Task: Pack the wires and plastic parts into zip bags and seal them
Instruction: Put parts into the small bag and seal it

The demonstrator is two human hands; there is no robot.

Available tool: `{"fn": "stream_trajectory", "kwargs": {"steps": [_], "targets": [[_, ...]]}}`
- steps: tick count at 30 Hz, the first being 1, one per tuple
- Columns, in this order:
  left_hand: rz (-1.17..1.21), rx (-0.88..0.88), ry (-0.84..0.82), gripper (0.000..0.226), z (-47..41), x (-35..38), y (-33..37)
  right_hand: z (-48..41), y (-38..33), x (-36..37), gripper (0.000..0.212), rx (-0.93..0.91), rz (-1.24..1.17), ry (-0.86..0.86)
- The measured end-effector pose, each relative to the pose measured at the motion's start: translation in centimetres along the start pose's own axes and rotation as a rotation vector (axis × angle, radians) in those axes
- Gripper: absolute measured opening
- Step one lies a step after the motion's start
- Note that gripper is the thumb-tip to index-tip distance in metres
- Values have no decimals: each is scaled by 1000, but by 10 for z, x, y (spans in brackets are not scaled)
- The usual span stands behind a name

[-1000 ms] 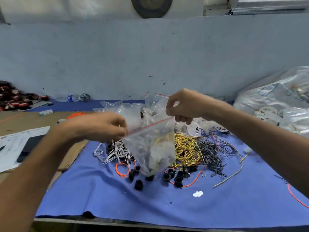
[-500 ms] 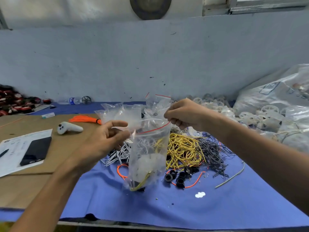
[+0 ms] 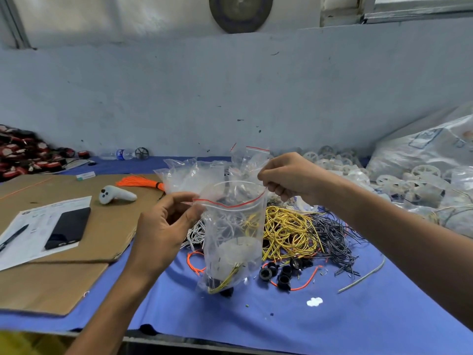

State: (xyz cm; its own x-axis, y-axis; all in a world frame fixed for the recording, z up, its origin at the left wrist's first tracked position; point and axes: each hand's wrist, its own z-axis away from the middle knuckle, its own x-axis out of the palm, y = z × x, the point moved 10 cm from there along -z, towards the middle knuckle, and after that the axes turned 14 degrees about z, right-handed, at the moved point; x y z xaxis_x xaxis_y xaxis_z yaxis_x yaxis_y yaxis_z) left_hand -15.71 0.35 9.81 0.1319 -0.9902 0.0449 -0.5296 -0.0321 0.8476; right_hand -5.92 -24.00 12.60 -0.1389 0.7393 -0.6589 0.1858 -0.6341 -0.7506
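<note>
Hands hold a clear zip bag (image 3: 233, 242) upright over a blue cloth (image 3: 358, 316), its base at or just above the fabric. The left hand (image 3: 163, 226) pinches one corner of the mouth and the right hand (image 3: 289, 178) pinches the opposite rim, keeping it wide and unsealed. A few wires and plastic pieces sit inside. Yellow wires (image 3: 286, 231), black wires (image 3: 332, 239) and black rings (image 3: 284, 272) lie loose just behind, so most of the packing appears undone.

On the cardboard (image 3: 110, 234): white controller (image 3: 116, 195), printed sheet (image 3: 38, 221) under black phone (image 3: 67, 228) and pen (image 3: 12, 238); water bottle (image 3: 120, 154) by the wall (image 3: 230, 93).
</note>
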Motion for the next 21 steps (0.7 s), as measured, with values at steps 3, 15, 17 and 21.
{"fn": "stream_trajectory", "kwargs": {"steps": [3,15,17,21], "targets": [[-93,66,34,10,-3,-3,6,1,-1,0,9,-2,1,1],[-220,69,-70,15,-14,22,16,19,-23,-40,10,-82,385,65],[-247,44,-90,14,-17,38,9,25,-48,-37,9,-232,549,185],[-217,2,-115,13,-21,54,-4,43,-85,25,29,-556,642,2]]}}
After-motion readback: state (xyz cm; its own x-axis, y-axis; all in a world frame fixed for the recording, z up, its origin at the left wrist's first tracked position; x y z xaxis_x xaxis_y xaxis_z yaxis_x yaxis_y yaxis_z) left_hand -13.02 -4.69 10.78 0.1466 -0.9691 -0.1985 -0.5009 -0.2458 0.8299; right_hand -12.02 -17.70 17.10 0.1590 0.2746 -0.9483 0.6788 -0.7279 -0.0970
